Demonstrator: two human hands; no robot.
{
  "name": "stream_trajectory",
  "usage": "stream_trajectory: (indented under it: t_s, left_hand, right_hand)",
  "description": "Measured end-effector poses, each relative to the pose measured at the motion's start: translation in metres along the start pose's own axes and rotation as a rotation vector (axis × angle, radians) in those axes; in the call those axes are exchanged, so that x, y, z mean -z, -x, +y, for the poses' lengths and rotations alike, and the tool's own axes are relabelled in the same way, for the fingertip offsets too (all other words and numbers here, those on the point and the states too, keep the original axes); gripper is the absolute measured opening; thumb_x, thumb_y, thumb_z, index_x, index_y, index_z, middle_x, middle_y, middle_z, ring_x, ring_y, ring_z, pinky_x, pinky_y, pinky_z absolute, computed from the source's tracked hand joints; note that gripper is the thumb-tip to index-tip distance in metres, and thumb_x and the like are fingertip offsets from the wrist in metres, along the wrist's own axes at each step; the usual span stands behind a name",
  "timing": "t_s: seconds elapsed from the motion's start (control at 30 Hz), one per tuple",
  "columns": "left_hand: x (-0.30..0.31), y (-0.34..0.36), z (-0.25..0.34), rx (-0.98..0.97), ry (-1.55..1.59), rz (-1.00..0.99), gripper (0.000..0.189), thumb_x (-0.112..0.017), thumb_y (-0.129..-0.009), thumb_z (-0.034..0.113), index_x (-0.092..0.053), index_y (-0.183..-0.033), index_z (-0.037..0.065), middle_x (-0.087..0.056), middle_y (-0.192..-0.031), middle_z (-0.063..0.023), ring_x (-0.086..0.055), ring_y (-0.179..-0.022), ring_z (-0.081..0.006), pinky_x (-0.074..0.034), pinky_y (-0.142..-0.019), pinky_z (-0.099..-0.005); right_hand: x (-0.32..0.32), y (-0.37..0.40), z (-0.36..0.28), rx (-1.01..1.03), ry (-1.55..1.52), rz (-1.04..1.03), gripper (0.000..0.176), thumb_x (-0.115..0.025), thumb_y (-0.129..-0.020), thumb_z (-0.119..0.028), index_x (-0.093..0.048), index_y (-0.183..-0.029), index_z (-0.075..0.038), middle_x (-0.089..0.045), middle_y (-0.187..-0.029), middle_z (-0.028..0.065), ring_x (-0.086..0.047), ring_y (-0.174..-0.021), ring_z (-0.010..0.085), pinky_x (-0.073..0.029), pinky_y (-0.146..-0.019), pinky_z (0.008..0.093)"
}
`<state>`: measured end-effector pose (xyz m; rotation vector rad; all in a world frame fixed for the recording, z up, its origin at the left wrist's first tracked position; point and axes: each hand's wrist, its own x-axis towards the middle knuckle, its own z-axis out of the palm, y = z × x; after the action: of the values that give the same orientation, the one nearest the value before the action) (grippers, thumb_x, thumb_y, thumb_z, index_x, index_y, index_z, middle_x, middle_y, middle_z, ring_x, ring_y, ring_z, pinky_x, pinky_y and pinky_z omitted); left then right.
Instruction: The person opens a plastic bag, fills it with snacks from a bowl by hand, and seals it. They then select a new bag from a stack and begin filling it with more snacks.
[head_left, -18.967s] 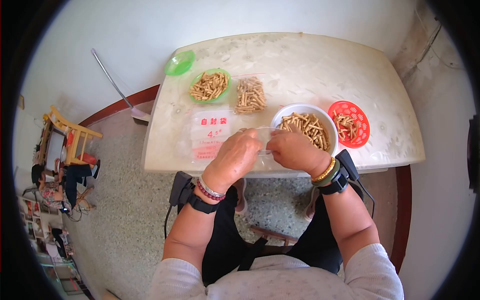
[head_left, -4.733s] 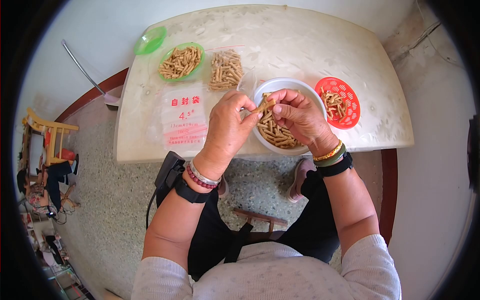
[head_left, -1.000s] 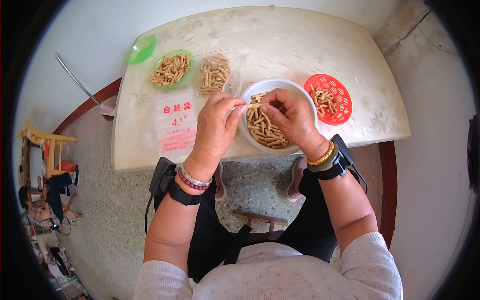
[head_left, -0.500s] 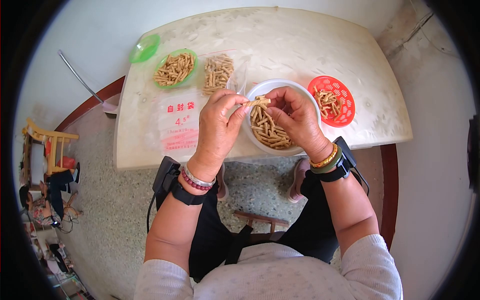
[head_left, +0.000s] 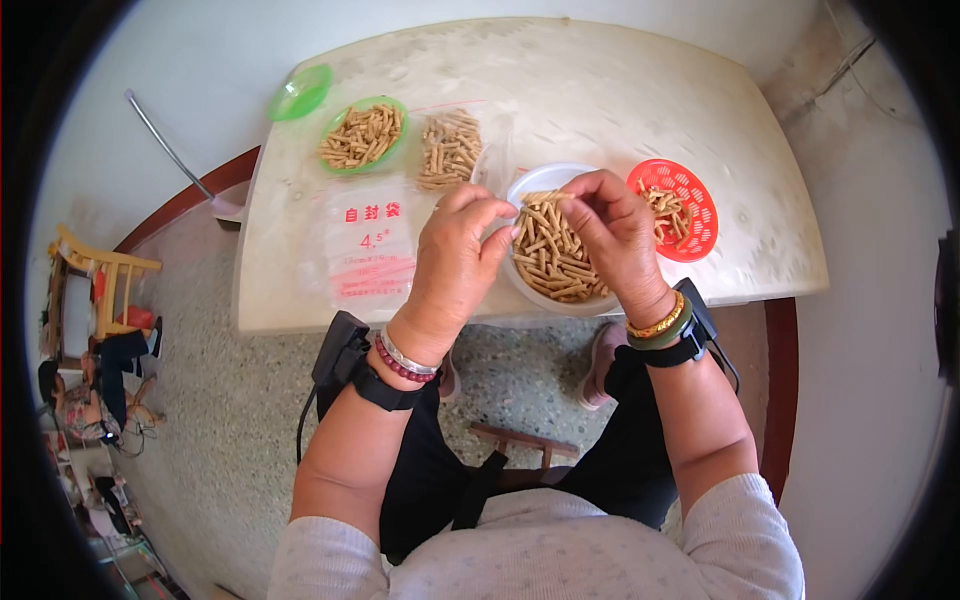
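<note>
My right hand (head_left: 617, 225) is closed, thumb against fingers, over a white bowl (head_left: 518, 285). A short tan stick-shaped piece (head_left: 543, 197) juts leftward from its fingertips. My left hand (head_left: 462, 245) hovers at the bowl's left rim, thumb and index fingertips slightly apart, nothing visible between them. Many similar tan sticks (head_left: 548, 262) fill the bowl. To its right is a red slotted basket (head_left: 705, 215) with broken, smaller pieces. Left of the bowl lies a clear bag (head_left: 450, 150) packed with sticks, beside a green dish (head_left: 401, 107) of sticks.
Flat printed plastic bags (head_left: 365, 250) lie on the pale table (head_left: 720, 110), left of my hands. A second green dish (head_left: 302, 92) stands at the far left corner. Off to the left are a wooden chair (head_left: 110, 285) and another person (head_left: 90, 405).
Before, both hands met at one stick. Now the left fingertips have come away from it and the stick stays in my right hand. The view has shifted slightly.
</note>
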<state>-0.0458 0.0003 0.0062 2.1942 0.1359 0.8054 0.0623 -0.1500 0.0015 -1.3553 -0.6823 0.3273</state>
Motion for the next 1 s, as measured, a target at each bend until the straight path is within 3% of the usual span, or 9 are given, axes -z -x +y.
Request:
stream_trajectory:
  t_s: [0.03,0.13,0.27,0.37,0.5,0.7,0.83,0.93,1.0]
  left_hand:
    - [0.000,0.001,-0.001,-0.035,-0.065,-0.027,0.016,-0.069,-0.076,-0.002,-0.065,-0.091,0.002,-0.060,-0.092,-0.0099,-0.061,-0.087,-0.0268,-0.049,-0.076,-0.0334]
    - [-0.002,0.004,-0.001,-0.117,-0.156,-0.053,0.016,-0.066,-0.074,-0.005,-0.066,-0.089,0.002,-0.060,-0.090,-0.0102,-0.060,-0.085,-0.0293,-0.050,-0.074,-0.0363]
    - [-0.004,0.005,0.003,-0.194,-0.203,-0.068,0.020,-0.060,-0.071,-0.009,-0.066,-0.086,0.002,-0.059,-0.089,-0.0098,-0.059,-0.085,-0.0299,-0.051,-0.072,-0.0381]
    - [-0.004,0.004,0.003,-0.222,-0.196,-0.067,0.024,-0.058,-0.069,-0.013,-0.066,-0.086,0.002,-0.059,-0.089,-0.0097,-0.059,-0.084,-0.0299,-0.050,-0.072,-0.0392]
    - [0.001,0.002,0.000,-0.222,-0.221,-0.064,0.022,-0.058,-0.070,-0.012,-0.065,-0.087,0.001,-0.060,-0.090,-0.0099,-0.059,-0.085,-0.0296,-0.050,-0.073,-0.0388]
    - [0.013,-0.009,-0.010,-0.102,-0.271,0.083,0.023,-0.059,-0.076,-0.009,-0.062,-0.095,0.002,-0.060,-0.093,-0.0124,-0.060,-0.087,-0.0312,-0.049,-0.077,-0.0386]
    - [0.025,-0.016,-0.021,-0.083,-0.458,-0.013,0.019,-0.063,-0.076,-0.006,-0.060,-0.092,0.002,-0.061,-0.100,-0.0128,-0.060,-0.092,-0.0309,-0.049,-0.079,-0.0387]
    - [0.028,-0.022,-0.023,-0.122,-0.407,0.050,0.017,-0.063,-0.074,-0.005,-0.059,-0.088,0.002,-0.061,-0.107,-0.0142,-0.060,-0.097,-0.0328,-0.050,-0.082,-0.0387]
    - [0.033,-0.022,-0.019,-0.164,-0.391,0.048,0.016,-0.063,-0.073,-0.005,-0.057,-0.087,0.001,-0.060,-0.109,-0.0153,-0.060,-0.097,-0.0342,-0.050,-0.081,-0.0405]
  right_hand:
    - [0.000,-0.003,-0.001,0.002,-0.001,-0.004,0.009,-0.068,-0.087,-0.004,-0.062,-0.093,-0.002,-0.061,-0.079,-0.0015,-0.056,-0.071,0.0041,-0.047,-0.063,0.0208]
    - [-0.001,-0.012,-0.010,0.237,0.656,0.119,0.012,-0.070,-0.079,-0.003,-0.065,-0.089,-0.004,-0.061,-0.079,0.0081,-0.059,-0.064,0.0161,-0.047,-0.057,0.0279]
    - [-0.014,-0.022,-0.012,0.380,0.678,0.003,0.015,-0.067,-0.077,-0.001,-0.065,-0.092,-0.005,-0.064,-0.088,0.0125,-0.063,-0.075,0.0304,-0.051,-0.062,0.0360]
    - [-0.019,-0.027,-0.006,0.489,0.792,-0.095,0.015,-0.064,-0.078,-0.002,-0.066,-0.092,-0.005,-0.065,-0.089,0.0132,-0.063,-0.081,0.0332,-0.052,-0.065,0.0386]
    - [-0.023,-0.027,-0.005,0.330,0.756,-0.219,0.020,-0.061,-0.080,-0.002,-0.064,-0.099,-0.005,-0.065,-0.088,0.0160,-0.064,-0.080,0.0350,-0.052,-0.067,0.0405]
    - [-0.020,-0.035,0.012,0.413,0.732,-0.141,0.016,-0.060,-0.082,-0.003,-0.062,-0.098,-0.003,-0.063,-0.085,0.0166,-0.063,-0.075,0.0368,-0.051,-0.065,0.0418]
    - [-0.025,-0.039,0.009,0.397,0.765,-0.125,0.010,-0.061,-0.082,-0.003,-0.060,-0.092,-0.002,-0.062,-0.087,0.0165,-0.062,-0.074,0.0370,-0.051,-0.066,0.0424]
    - [-0.035,-0.041,0.003,0.350,0.758,-0.116,0.009,-0.061,-0.082,0.000,-0.059,-0.090,0.000,-0.065,-0.104,0.0170,-0.065,-0.081,0.0336,-0.052,-0.070,0.0368]
    - [-0.036,-0.042,0.001,0.511,0.710,-0.118,0.009,-0.063,-0.080,0.001,-0.058,-0.088,0.000,-0.064,-0.108,0.0187,-0.065,-0.082,0.0351,-0.052,-0.070,0.0377]
